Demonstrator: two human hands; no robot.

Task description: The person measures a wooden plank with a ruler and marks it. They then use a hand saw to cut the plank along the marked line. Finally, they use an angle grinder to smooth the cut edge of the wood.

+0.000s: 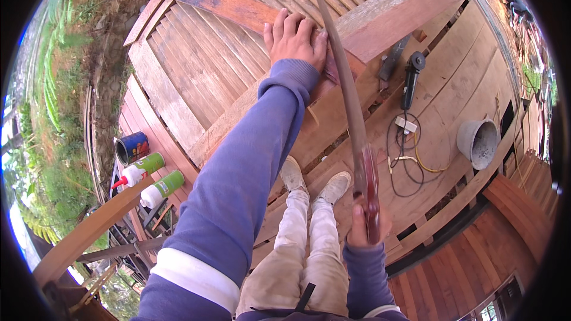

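My left hand grips a reddish-brown wooden board from above, its fingers laid over the far edge. The board lies across a slatted wooden panel. In my right hand is a handsaw, its dark reddish handle closed in my fingers. The long blade points away from me and passes just right of my left hand, by the board's end. Whether the teeth touch the wood, I cannot tell. A thick pinkish plank lies to the right of the blade.
On the plank floor at right are an angle grinder, a tangled cord with a white socket block, and a grey bucket. At left stand a blue can and two green-and-white bottles. Gaps run between the floor planks.
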